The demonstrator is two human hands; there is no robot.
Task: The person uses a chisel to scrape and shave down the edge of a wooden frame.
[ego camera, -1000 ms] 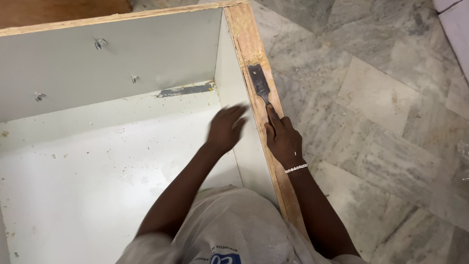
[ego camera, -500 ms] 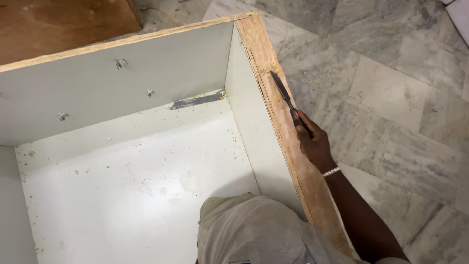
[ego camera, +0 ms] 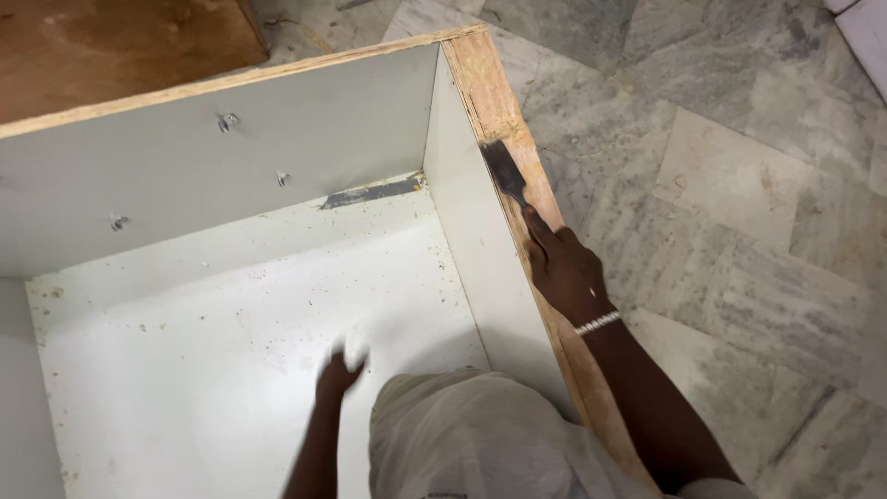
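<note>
Raw chipboard, rough and tan, shows along the top edge of the cabinet, an open box lying on its back w/ smooth white laminate inside. Right hand is closed round the handle of a scraper, grip clamped tight; flat dark blade lies on the chipboard edge of the right side wall, approx. midway along it. A beaded white bracelet circles that wrist. Left hand is down inside the box, over the white bottom panel, blurred; fingers look loosely curled w/ nothing in them, but can't tell for sure whether they touch the panel. Bottom panel is speckled w/ fine brown dust and crumbs. Back wall carries three small metal screws poking through, plus a dark grey smear at the seam where wall meets bottom. A brown wooden board lies beyond the box, top left. Floor is grey veined marble tile, polished, laid in big rectangles. Person's pale cloth garment fills the lower middle.
</note>
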